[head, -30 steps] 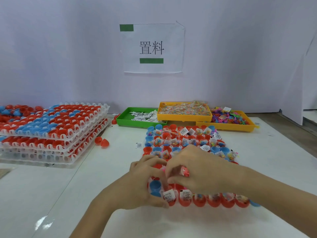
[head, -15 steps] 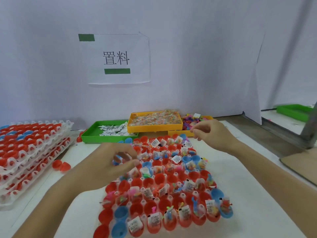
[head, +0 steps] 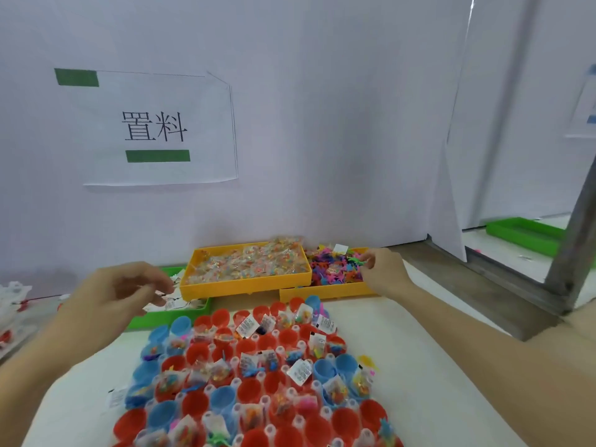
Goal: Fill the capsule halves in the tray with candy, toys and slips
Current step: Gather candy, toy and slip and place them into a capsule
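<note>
Left hand (head: 122, 295) raised, fingers loosely curled — right hand (head: 382, 269) outstretched, pinching.

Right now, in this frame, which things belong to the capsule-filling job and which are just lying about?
Part of the job:
- capsule tray
- candy bin
- toy bin, right hand pinching a green toy
- slip bin, left hand above it

Just lying about:
- wall sign
- green bin beyond the partition
- metal post

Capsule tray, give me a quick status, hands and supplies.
Right hand pinching a toy at the toy bin. Left hand over the green slip bin, fingers curled, hold unclear. Capsule tray partly filled. Nothing blocking.
</note>
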